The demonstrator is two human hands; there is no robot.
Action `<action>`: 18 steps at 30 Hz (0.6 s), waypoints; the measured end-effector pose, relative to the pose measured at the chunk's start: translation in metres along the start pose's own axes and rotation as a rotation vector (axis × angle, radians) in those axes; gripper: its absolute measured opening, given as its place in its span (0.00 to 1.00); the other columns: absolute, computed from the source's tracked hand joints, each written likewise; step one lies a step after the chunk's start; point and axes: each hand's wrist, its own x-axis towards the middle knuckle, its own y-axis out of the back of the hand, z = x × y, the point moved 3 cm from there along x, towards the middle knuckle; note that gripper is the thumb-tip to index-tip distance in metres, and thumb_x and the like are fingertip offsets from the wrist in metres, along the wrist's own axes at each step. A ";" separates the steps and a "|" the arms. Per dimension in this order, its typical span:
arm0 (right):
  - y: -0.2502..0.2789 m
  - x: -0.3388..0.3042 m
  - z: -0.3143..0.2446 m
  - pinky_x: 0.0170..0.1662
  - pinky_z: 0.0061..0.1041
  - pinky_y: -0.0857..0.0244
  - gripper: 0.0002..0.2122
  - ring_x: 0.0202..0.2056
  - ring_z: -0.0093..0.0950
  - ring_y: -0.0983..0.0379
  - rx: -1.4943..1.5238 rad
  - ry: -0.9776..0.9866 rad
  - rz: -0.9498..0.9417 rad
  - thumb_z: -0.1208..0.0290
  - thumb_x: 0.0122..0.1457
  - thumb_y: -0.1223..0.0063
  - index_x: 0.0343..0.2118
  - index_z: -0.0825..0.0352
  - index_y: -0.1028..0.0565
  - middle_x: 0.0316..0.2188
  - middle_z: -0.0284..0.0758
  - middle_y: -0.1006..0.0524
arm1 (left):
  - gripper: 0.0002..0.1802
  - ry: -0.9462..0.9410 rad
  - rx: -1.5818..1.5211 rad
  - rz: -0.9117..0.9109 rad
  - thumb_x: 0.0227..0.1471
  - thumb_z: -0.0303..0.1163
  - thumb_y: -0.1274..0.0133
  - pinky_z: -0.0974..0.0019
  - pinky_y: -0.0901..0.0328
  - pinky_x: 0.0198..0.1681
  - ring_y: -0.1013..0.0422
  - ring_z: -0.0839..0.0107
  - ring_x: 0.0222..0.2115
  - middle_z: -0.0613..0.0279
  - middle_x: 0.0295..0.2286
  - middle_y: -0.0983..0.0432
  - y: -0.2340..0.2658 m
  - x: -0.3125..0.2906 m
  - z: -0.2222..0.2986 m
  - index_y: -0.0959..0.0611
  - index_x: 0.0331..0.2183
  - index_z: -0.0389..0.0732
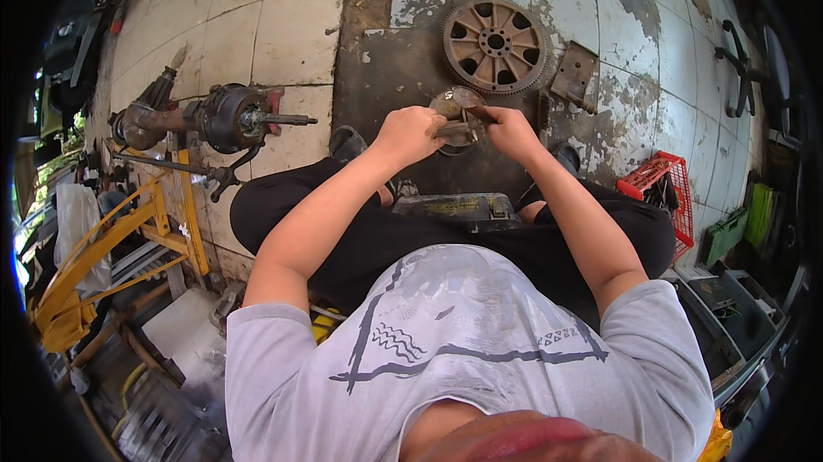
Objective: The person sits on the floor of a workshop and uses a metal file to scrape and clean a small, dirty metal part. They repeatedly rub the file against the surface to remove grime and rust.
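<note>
A worn brown and grey metal part (448, 107) is sitting between the two hands, out in front of me and between the feet, with its lower side hidden from me. My left hand (413, 135) is closing its fingers around the part's near left side. My right hand (513, 132) is pinching a short brown handle (484, 113) that is pointing in at the part's upper right; I am not making out its working end, nor whether it is touching.

I am judging this to be work on the part's surface, so I am wanting the left hand bearing the load firmly, its fingertips staying out of the handle's line, and the right wrist giving short, even strokes directed away from the left hand. Tilting the part toward the eyes would be helping, since the fingers are covering much of it.

Just beyond, a big toothed gear (507, 49) is lying flat, with a rusty plate (574, 74) to its right. A dark case (454, 207) is resting between the feet. Farther out, an axle (150, 128) is standing left beside a yellow frame (159, 209), and a red crate (683, 205) is sitting right.
</note>
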 end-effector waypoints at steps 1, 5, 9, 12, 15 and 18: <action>-0.003 -0.002 0.008 0.47 0.28 0.29 0.27 0.40 0.27 0.20 0.053 0.024 0.034 0.83 0.56 0.55 0.59 0.63 0.20 0.40 0.44 0.15 | 0.12 -0.001 0.002 -0.006 0.50 0.40 0.35 0.53 0.24 0.39 0.20 0.57 0.38 0.61 0.33 0.17 -0.003 -0.001 0.003 0.13 0.36 0.47; -0.014 -0.010 0.000 0.46 0.23 0.36 0.19 0.38 0.20 0.32 0.419 0.043 -0.011 0.77 0.63 0.52 0.55 0.66 0.18 0.38 0.26 0.22 | 0.13 -0.001 0.026 -0.007 0.50 0.42 0.35 0.52 0.24 0.39 0.20 0.56 0.37 0.59 0.32 0.17 -0.005 0.014 0.009 0.13 0.35 0.46; 0.004 0.008 0.025 0.46 0.21 0.40 0.12 0.38 0.19 0.33 0.669 -0.033 -0.064 0.73 0.63 0.54 0.43 0.69 0.20 0.36 0.26 0.22 | 0.17 0.004 -0.031 -0.062 0.51 0.46 0.35 0.50 0.24 0.42 0.19 0.54 0.39 0.58 0.34 0.16 0.003 0.033 0.013 0.12 0.39 0.45; 0.007 0.014 0.025 0.47 0.21 0.39 0.14 0.38 0.19 0.32 0.754 -0.043 -0.020 0.74 0.62 0.56 0.45 0.70 0.19 0.36 0.26 0.22 | 0.21 0.077 -0.028 -0.146 0.52 0.49 0.34 0.51 0.24 0.44 0.19 0.53 0.41 0.57 0.37 0.15 0.020 0.042 0.008 0.11 0.42 0.46; 0.002 0.013 0.020 0.43 0.21 0.39 0.17 0.36 0.17 0.33 0.631 -0.102 -0.052 0.75 0.62 0.57 0.50 0.69 0.19 0.35 0.24 0.23 | 0.25 0.105 -0.047 -0.121 0.51 0.52 0.33 0.51 0.24 0.44 0.19 0.53 0.41 0.56 0.39 0.14 0.020 0.046 -0.014 0.11 0.48 0.49; -0.015 0.012 0.031 0.41 0.21 0.37 0.20 0.35 0.16 0.33 0.466 -0.014 -0.033 0.76 0.62 0.57 0.54 0.68 0.20 0.34 0.23 0.24 | 0.27 0.085 -0.057 -0.048 0.50 0.55 0.33 0.52 0.25 0.45 0.20 0.53 0.41 0.57 0.39 0.15 0.023 0.043 -0.025 0.11 0.45 0.46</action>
